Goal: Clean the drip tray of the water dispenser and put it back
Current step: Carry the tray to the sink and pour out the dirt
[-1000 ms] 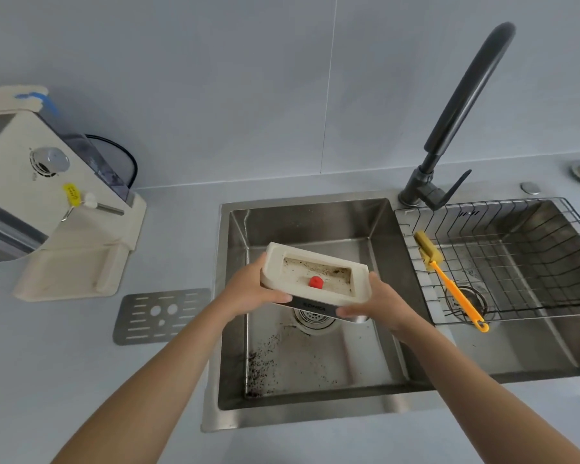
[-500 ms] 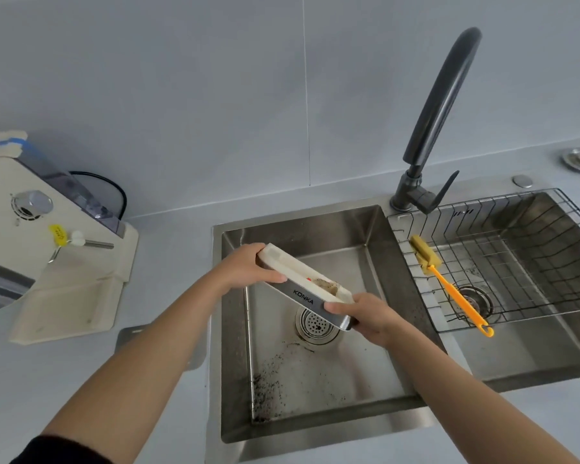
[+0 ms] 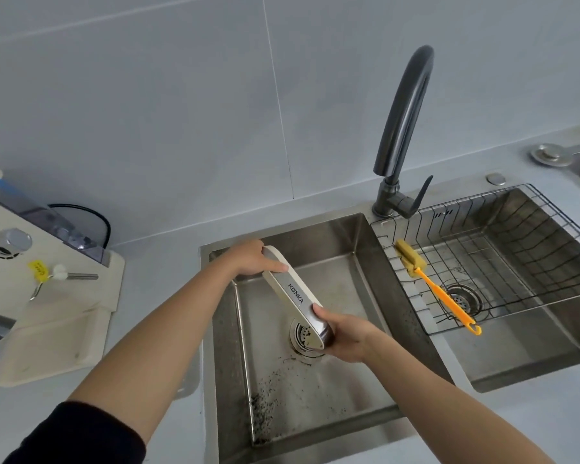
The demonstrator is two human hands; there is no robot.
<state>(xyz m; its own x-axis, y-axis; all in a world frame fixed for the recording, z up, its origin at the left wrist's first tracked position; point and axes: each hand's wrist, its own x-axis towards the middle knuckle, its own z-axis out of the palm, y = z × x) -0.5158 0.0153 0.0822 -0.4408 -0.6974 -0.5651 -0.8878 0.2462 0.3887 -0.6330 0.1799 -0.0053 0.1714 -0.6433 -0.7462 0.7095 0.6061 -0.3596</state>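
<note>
Emptying step: drip tray [image 3: 293, 296] tipped on edge over the left sink basin [image 3: 349, 289], above the drain. Left hand [image 3: 248, 261] and right hand [image 3: 347, 336] each closed on one end. Next, probably: rinsing under the faucet [image 3: 404, 128], scrubbing with the orange-handled brush [image 3: 439, 293].

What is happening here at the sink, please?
A person holds the drip tray with both hands, the left hand at its far end and the right hand at its near end. The tray is tipped on its side over the left sink basin, above the drain. Dark specks lie on the basin floor. The faucet shows no water. A yellow brush lies in the wire basket on the right. The water dispenser stands on the counter at the left.
</note>
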